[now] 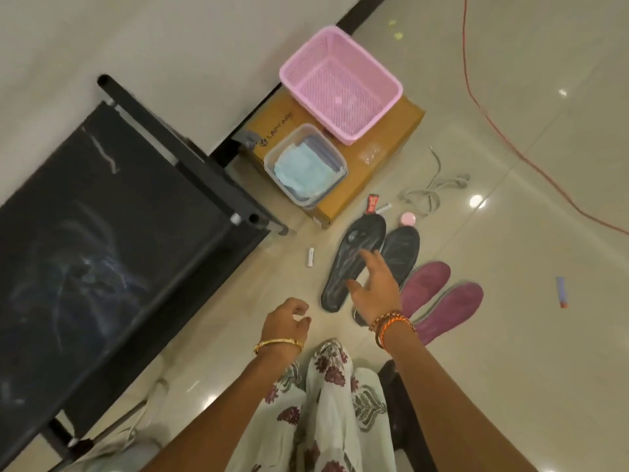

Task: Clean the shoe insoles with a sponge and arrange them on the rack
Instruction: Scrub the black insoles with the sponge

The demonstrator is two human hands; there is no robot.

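Observation:
Two dark grey insoles lie on the floor: a long one (354, 257) and a second (401, 253) to its right. Two purple insoles (425, 284) (452, 308) lie beside them. My right hand (377, 284) hovers over the dark insoles with fingers spread and holds nothing. My left hand (286, 321) hangs lower left of them, fingers loosely curled, empty. The black rack (112, 212) stands at the left, its top shelf smeared with chalky marks. A clear tub (306, 165) holding a light blue sponge or cloth sits on a cardboard box.
A pink basket (340, 83) sits on the cardboard box (374, 158). Small items lie around: a white stick (310, 257), a pink lid (407, 219), a red wrapper (371, 204), a grey cord (432, 189), a blue stick (561, 291). An orange cable (490, 114) crosses the tiles at right.

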